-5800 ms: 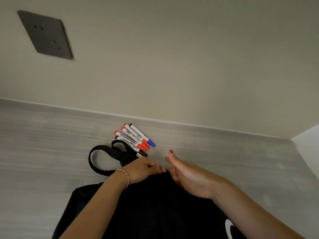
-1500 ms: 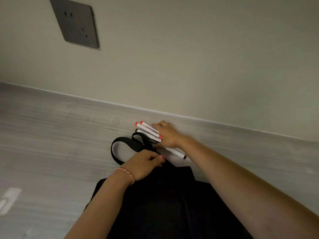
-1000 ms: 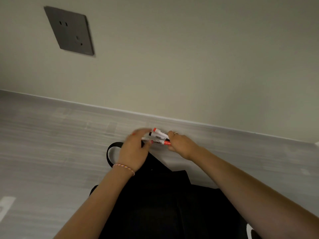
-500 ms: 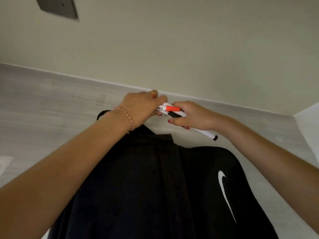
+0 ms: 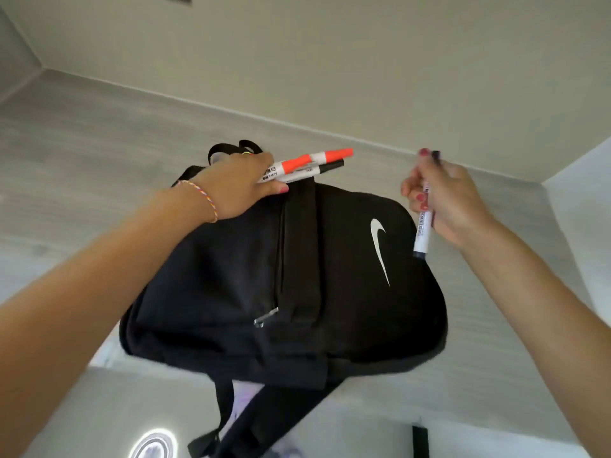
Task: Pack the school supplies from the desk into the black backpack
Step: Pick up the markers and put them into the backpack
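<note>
Backpack (image 5: 264,276), black with a white swoosh logo (image 5: 380,249) on its front pocket, lies across the middle of the grey wood-grain desk (image 5: 82,143), its lower edge overhanging the near edge of the desk. Its shoulder straps (image 5: 231,418) hang down below that edge, and its carry loop (image 5: 228,148) points toward the beige wall (image 5: 330,61) at the back. A zip runs along the bag's length, and the silver zipper pull (image 5: 266,317) sits near the bottom end.

Over the top end of the bag, the left hand (image 5: 244,183) has its fingers curled round a bundle of whiteboard markers (image 5: 304,165), which stick out to the right: orange-capped ones above, a black-capped one just beneath. How many markers are in the bundle cannot be told. A thin multicoloured bracelet (image 5: 201,200) circles that wrist.

To the right of the bag and held above the desk, the right hand (image 5: 443,196) pinches a single whiteboard marker (image 5: 423,229) between thumb and fingers. That marker stands nearly upright, its dark-tipped lower end beside the bag's right edge, close to the logo. The fingernails on both hands are painted red.

A ring-shaped light reflection (image 5: 153,442) shows on the floor below the desk.
</note>
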